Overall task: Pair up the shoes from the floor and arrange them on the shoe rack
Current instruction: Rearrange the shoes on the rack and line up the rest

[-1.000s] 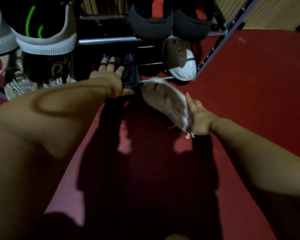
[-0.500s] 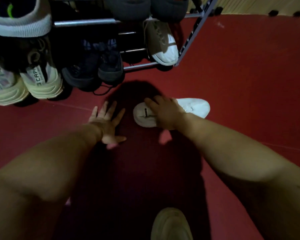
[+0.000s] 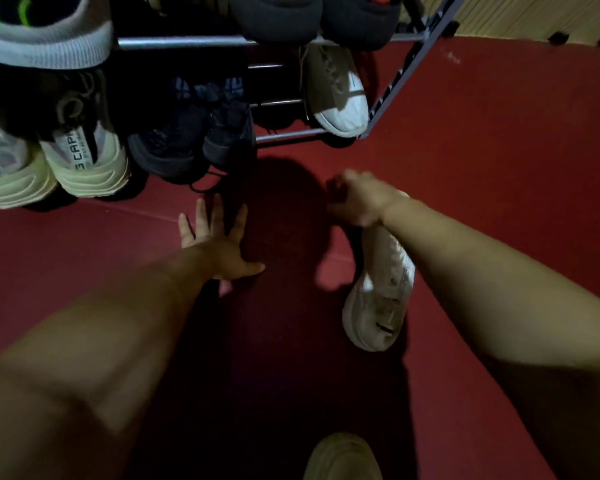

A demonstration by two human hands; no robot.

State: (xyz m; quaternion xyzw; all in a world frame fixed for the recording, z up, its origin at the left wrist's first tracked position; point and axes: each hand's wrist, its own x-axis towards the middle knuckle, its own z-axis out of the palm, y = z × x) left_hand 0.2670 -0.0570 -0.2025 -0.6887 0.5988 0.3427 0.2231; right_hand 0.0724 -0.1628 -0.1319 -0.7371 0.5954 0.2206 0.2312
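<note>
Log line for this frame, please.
left hand: rests flat on floor | right hand: grips white shoe | white shoe: not yet on rack

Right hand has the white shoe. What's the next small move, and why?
Probably swing the held shoe toward the rack's bottom rails, left of the matching white shoe: the right hand grips it, and that gap looks free.

Dim wide-angle view, edges bowed; deep shadow across the floor (image 3: 499, 168), right hand (image 3: 357, 199) motion-blurred.

Letters "CAP" on pale-green sneaker (image 3: 87, 161) heel.
</note>
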